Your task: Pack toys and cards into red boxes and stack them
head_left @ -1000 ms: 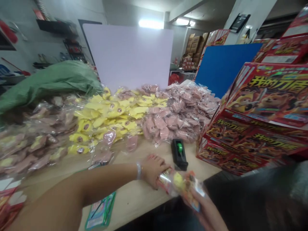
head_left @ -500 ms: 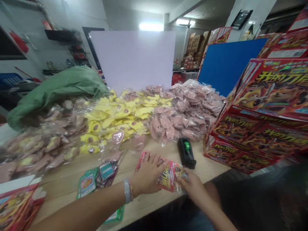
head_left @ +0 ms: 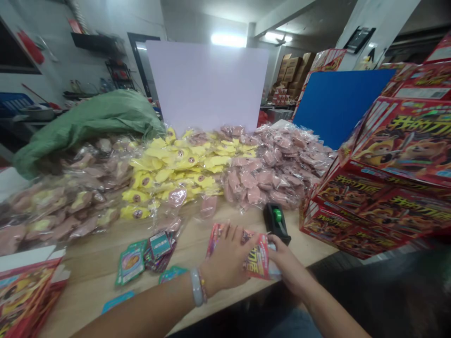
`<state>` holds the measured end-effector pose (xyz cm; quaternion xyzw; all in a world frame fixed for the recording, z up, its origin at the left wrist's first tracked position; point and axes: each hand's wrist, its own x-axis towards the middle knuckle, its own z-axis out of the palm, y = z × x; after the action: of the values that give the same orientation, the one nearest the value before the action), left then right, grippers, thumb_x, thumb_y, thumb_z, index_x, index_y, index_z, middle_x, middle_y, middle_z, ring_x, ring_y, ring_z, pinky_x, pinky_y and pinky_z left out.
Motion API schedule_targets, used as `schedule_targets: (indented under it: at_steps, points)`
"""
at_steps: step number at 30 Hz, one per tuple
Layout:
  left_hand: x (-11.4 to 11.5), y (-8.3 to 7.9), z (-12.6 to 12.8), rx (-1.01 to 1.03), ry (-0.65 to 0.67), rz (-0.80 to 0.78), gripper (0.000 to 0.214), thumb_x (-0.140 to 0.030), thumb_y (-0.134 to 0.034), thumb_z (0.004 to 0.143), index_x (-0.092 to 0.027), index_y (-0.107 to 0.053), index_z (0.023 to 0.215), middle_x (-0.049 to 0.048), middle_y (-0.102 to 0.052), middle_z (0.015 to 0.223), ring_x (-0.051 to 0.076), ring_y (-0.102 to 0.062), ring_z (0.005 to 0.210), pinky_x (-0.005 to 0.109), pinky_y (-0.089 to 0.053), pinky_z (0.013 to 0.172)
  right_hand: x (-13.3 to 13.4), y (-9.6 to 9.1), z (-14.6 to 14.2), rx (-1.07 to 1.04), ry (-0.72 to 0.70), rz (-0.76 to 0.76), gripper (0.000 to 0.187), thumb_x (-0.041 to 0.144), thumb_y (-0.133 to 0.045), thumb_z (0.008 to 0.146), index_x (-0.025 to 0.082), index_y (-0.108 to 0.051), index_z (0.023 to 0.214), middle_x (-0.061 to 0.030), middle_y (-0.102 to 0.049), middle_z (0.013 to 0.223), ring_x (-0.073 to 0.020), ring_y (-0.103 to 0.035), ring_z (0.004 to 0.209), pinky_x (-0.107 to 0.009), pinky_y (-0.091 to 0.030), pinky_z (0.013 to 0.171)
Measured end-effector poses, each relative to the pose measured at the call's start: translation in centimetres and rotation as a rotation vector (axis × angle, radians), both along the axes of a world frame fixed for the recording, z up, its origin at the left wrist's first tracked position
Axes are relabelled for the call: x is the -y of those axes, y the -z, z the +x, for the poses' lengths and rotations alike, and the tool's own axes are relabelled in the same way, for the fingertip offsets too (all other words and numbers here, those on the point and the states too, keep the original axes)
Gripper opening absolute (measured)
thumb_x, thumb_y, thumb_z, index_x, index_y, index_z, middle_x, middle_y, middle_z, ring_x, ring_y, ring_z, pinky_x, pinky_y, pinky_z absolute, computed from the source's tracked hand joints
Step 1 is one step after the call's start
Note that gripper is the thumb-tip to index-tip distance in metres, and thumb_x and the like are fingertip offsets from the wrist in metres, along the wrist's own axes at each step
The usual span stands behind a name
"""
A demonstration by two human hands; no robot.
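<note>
A red printed cardboard box (head_left: 259,260), looking flat, lies near the table's front edge. Across its left part spreads my left hand (head_left: 230,256), fingers over the top and thumb along the front, gripping it. At its right end, my right hand (head_left: 287,263) holds the pale end flap, thumb on top; its other fingers are mostly hidden. Just behind stands a black tape dispenser (head_left: 276,220) with a green roll. Left of my hands lie green-edged cards (head_left: 132,263) and a stack of purple-edged cards (head_left: 160,249). Part of a blue card (head_left: 118,300) shows beside my left forearm.
Bagged yellow pieces (head_left: 169,164) and bagged pink pieces (head_left: 268,169) are heaped at the back, by a green sack (head_left: 91,117). Stacked red boxes (head_left: 394,183) rise on the right. More red cartons (head_left: 24,295) lie at front left.
The view has shifted slightly. My right hand has moved over the box's right end, where the pale flap now shows instead of the printed picture.
</note>
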<state>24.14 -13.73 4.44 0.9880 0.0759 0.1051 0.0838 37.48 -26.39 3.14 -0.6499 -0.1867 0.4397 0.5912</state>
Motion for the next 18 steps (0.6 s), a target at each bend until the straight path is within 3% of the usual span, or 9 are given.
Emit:
schedule_targets:
  at_steps: [3,6,9,11,12,14,16,18]
  points:
    - [0.5,0.4,0.1,0.036,-0.087,-0.113,0.089,-0.044,-0.068,0.053,-0.026,-0.032,0.132,0.0130,-0.039,0.120,0.036,-0.034,0.113,0.054,-0.016,0.102,0.6,-1.5,-1.1,-0.136,0.018,0.070,0.039,0.043,-0.062,0.070,0.021,-0.054,0.102,-0.0047,-0.064,0.097,-0.0198,-0.061,0.085,-0.033,-0.047,0.077]
    - [1.6,0.1,0.0,0.062,-0.144,-0.307,0.099,-0.047,-0.071,0.049,-0.025,-0.027,0.135,0.0141,-0.037,0.122,0.038,-0.031,0.115,0.057,-0.020,0.099,1.0,-3.0,-1.6,-0.027,-0.113,0.133,0.038,0.043,-0.064,0.071,0.019,-0.059,0.100,-0.0054,-0.065,0.098,-0.0195,-0.059,0.088,-0.031,-0.045,0.080]
    - [2.1,-1.3,-0.8,-0.045,-0.071,-0.711,0.108,-0.052,-0.074,0.047,-0.023,-0.023,0.137,0.0130,-0.041,0.121,0.035,-0.040,0.109,0.053,-0.034,0.092,0.7,-4.3,-1.2,-0.092,-0.479,0.104,0.036,0.042,-0.059,0.076,0.014,-0.061,0.098,-0.0057,-0.066,0.086,-0.0175,-0.061,0.075,-0.030,-0.045,0.071]
    - [1.9,-2.3,-1.7,-0.109,0.053,-1.120,0.090,-0.050,-0.068,0.062,-0.022,-0.025,0.136,0.0106,-0.047,0.118,0.028,-0.048,0.102,0.044,-0.042,0.087,0.4,-4.9,-0.7,-0.118,-0.679,0.054,0.034,0.041,-0.059,0.076,0.012,-0.062,0.094,-0.0056,-0.066,0.082,-0.0155,-0.060,0.070,-0.028,-0.045,0.067]
    - [1.9,-2.5,-2.2,-0.081,0.100,-1.316,0.078,-0.046,-0.062,0.071,-0.022,-0.025,0.136,0.0097,-0.049,0.118,0.025,-0.051,0.101,0.040,-0.044,0.086,0.3,-5.2,-0.6,-0.052,-0.663,0.057,0.032,0.040,-0.061,0.075,0.013,-0.062,0.092,-0.0044,-0.064,0.079,-0.0142,-0.059,0.068,-0.026,-0.044,0.065]
    - [2.2,-2.3,-3.1,0.093,0.088,-1.562,0.065,-0.037,-0.054,0.081,-0.022,-0.023,0.135,0.0087,-0.049,0.121,0.021,-0.052,0.101,0.035,-0.045,0.087,0.4,-5.7,-0.8,0.209,-0.449,0.070,0.029,0.037,-0.063,0.073,0.015,-0.060,0.092,-0.0005,-0.060,0.073,-0.0119,-0.055,0.064,-0.023,-0.043,0.060]
    - [3.1,-1.4,-4.0,0.270,-0.010,-1.516,0.059,-0.032,-0.053,0.083,-0.023,-0.024,0.134,0.0082,-0.047,0.124,0.020,-0.051,0.104,0.034,-0.043,0.090,0.9,-6.0,-1.4,0.434,-0.269,0.064,0.031,0.036,-0.061,0.074,0.018,-0.058,0.100,0.0019,-0.057,0.067,-0.0116,-0.053,0.061,-0.022,-0.043,0.057]
    - [4.4,0.0,-4.8,0.328,-0.074,-1.320,0.051,-0.030,-0.051,0.083,-0.023,-0.031,0.129,0.0080,-0.049,0.122,0.021,-0.052,0.104,0.033,-0.043,0.090,1.8,-6.1,-2.0,0.481,-0.329,0.023,0.036,0.038,-0.058,0.077,0.021,-0.057,0.109,-0.0015,-0.062,0.077,-0.0144,-0.057,0.070,-0.026,-0.046,0.065]
